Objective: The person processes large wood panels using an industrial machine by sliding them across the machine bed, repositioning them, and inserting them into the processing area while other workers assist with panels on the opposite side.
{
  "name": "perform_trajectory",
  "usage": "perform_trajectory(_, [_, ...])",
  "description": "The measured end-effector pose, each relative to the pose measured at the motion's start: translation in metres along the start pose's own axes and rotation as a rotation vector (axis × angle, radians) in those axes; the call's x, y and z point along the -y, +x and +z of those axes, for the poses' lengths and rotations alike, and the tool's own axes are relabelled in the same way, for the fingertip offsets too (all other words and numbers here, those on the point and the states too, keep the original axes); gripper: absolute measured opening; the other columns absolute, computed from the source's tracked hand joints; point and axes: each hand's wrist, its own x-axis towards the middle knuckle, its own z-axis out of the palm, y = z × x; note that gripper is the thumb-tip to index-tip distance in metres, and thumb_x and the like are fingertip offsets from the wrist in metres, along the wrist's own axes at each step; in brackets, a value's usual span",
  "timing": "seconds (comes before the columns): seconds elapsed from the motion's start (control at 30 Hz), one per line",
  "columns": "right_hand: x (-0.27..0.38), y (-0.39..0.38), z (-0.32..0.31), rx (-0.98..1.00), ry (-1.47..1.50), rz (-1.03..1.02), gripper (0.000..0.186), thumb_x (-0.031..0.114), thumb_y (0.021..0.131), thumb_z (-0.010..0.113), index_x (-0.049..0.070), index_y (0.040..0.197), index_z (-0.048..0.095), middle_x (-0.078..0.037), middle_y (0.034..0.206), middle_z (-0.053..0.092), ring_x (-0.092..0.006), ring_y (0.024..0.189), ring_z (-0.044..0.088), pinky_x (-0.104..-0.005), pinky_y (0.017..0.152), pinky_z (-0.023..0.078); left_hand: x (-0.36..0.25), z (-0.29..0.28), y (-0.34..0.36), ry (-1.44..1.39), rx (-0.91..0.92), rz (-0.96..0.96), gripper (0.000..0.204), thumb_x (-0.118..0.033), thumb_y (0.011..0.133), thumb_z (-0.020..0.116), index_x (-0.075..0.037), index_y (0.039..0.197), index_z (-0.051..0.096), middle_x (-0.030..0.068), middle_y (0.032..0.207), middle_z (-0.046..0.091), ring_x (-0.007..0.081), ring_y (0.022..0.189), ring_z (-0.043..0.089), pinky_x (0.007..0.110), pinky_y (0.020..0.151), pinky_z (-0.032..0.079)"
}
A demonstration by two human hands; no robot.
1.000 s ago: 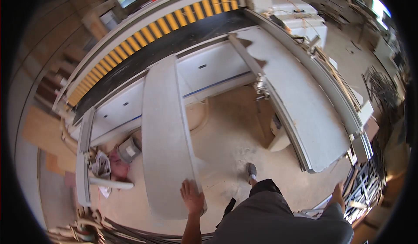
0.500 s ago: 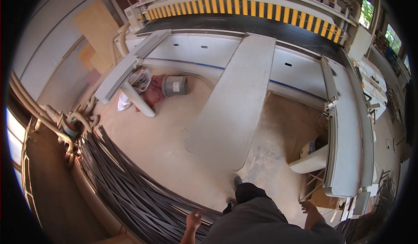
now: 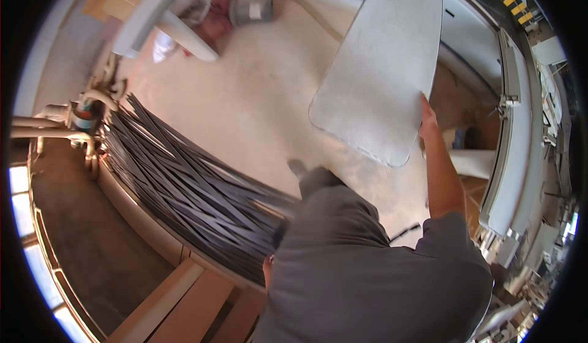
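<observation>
My right hand [image 3: 427,119] reaches forward to the right edge of a long pale-grey support table [image 3: 380,67] with rounded corners. Its fingers look stretched out and lie against that edge; nothing is gripped in it. Close by my left side is my left hand [image 3: 267,269], largely hidden by my grey shirt, so its fingers cannot be made out. Nearest to it is a big heap of long dark strips [image 3: 190,190], spread along the left.
Pale side tables flank me, one at upper left [image 3: 150,15] and another at right [image 3: 520,141]. A grey bucket [image 3: 251,9] stands beside reddish and white bags on the floor [image 3: 245,98]. Brown boards [image 3: 184,306] lie at lower left, and hoses [image 3: 55,128] run along the left.
I have stepped up to the grey table and turned left. My right hand has gone from my side to the table's edge. My left hand has dropped back beside my body.
</observation>
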Motion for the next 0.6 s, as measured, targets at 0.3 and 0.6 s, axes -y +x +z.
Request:
perform_trajectory(0.3, [0.017,-0.082,0.026,-0.251,0.010,0.173,0.084,0.067,0.096,0.055,0.009,0.156,0.041,-0.005,0.160,0.042,-0.0232,0.143,0.040,-0.0392,0.120,0.029,-0.016,-0.115,0.104,0.081,0.173,-0.088,0.040,-0.021,0.089,0.070,0.001,0.122,0.066,0.0200,0.107,0.074,0.0268,0.100,0.073,0.037,0.086,0.056])
perform_trajectory(0.6, [0.000,-0.079,-0.007,-0.223,0.068,0.100,0.071,0.058,0.102,0.052,0.013,0.156,0.042,-0.002,0.159,0.043,-0.0209,0.144,0.039,-0.0373,0.121,0.027,-0.043,-0.186,0.190,0.154,0.219,-0.076,0.040,-0.020,0.089,0.070,0.002,0.122,0.065,0.0195,0.108,0.074,0.0264,0.101,0.072,0.036,0.087,0.056])
